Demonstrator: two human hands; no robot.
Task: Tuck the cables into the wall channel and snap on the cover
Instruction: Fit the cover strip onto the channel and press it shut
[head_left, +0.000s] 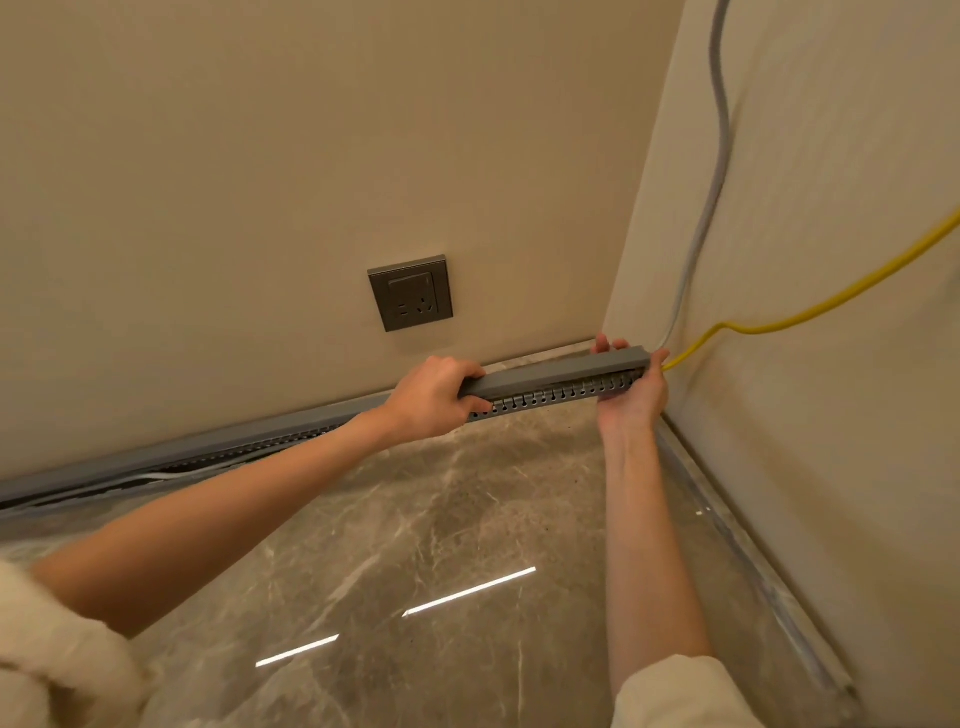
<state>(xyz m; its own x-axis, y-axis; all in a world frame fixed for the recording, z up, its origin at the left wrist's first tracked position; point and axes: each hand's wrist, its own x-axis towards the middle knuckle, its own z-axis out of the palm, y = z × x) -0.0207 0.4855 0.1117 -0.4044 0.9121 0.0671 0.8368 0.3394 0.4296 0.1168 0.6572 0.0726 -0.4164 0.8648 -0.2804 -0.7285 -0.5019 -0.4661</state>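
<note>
Both of your hands are on the grey cover (561, 370) of the wall channel (550, 396), down in the corner where the two walls meet the marble floor (415, 519). Your left hand (434, 397) is closed around the cover partway along, fingers curled over its top and front edge. Your right hand (635, 395) grips the end by the corner, thumb on the near side and fingertips showing over the back. Under the cover you can see the slotted side of the channel, so the cover sits on top there, though whether it is fully seated is hard to tell. A yellow cable (810, 312) and a grey cable (719, 130) come down the right wall to that end. Farther left, a white cable (171, 474) lies below the channel near the floor. A grey socket (410, 292) is on the wall above.
</note>
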